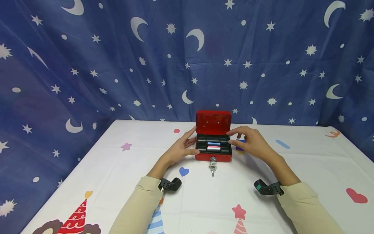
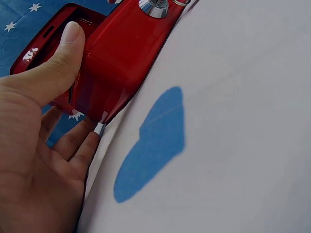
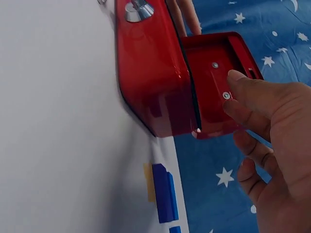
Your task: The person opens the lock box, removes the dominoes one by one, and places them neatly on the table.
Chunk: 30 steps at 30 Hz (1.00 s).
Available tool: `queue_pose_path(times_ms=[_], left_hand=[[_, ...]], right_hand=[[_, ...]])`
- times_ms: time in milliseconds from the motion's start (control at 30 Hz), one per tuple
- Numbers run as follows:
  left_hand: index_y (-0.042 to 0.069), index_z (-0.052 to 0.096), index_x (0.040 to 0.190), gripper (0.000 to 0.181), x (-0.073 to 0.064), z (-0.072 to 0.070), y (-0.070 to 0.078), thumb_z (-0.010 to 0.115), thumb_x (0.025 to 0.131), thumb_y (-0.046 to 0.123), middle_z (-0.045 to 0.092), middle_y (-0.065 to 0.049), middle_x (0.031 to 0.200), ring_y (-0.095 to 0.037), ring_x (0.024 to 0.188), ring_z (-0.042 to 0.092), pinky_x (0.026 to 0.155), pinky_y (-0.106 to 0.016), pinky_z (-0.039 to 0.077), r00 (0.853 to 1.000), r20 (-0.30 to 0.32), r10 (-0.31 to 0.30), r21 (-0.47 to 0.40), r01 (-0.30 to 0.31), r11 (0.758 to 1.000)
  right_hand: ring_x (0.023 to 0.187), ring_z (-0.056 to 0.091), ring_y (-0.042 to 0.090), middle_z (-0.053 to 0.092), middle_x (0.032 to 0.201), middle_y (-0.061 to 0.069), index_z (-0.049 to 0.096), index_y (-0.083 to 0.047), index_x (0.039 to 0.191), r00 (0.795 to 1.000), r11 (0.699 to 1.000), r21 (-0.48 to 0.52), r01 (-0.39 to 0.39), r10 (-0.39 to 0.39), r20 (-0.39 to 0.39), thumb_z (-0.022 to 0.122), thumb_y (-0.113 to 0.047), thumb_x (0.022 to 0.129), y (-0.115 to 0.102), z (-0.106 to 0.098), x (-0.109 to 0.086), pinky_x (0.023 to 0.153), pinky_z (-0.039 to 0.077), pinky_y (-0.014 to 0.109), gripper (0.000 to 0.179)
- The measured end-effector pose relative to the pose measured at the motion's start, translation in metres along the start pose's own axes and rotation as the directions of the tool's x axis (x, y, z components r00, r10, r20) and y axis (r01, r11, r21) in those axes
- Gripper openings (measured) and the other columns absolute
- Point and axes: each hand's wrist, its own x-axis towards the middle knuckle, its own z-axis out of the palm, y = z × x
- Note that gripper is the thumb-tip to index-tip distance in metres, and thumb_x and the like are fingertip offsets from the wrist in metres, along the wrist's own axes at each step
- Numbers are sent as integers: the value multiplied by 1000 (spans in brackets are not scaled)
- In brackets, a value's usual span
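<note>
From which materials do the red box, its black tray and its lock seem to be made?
Red box: probably painted metal, glossy, with bright reflections. Black tray: perhaps molded plastic, somewhat shiny, judging by highlights along its compartments. Lock: likely polished metal, silvery and mirror-like.

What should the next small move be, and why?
Probably lower the lid of the red cash box: it stands raised, the right hand is close to its lower right corner, and the left hand is at the box's left side.

One box (image 1: 213, 157) with one lid (image 1: 213, 122), one tray (image 1: 225, 148) and one lock (image 2: 153, 7). Two hands (image 1: 179, 148) (image 1: 252, 140), two sleeves (image 1: 137, 204) (image 1: 304, 203), two wrist cameras (image 1: 172, 184) (image 1: 268, 188). One table (image 1: 204, 201), one curtain (image 1: 157, 65). Keys (image 1: 212, 166): count indeterminate.
</note>
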Motion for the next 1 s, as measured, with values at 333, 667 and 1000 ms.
queue_pose_path(times_ms=[333,667,1000], left_hand=[[40,22,151,96,0,0,1,78,79,9,23,1,156,-18,133,40,107,-32,35,1000,-7,-10,7,10,1000],[41,22,151,96,0,1,1,78,79,10,23,-6,156,-20,133,41,106,-34,35,1000,-4,-14,14,14,1000],[41,22,151,95,0,0,1,77,79,11,22,-3,157,-19,133,40,106,-34,35,1000,1,-17,16,17,1000]], right_hand=[[91,53,28,65,103,7,70,-13,116,999,999,20,27,-28,18,76,-19,83,-7,12,1,68,48,35,33],[89,52,24,64,98,5,70,-15,115,998,997,44,61,-62,31,77,-19,82,-14,23,2,69,49,36,34],[96,55,24,66,106,5,71,-14,112,993,993,45,109,-111,45,76,-19,82,-20,32,2,82,52,45,31]])
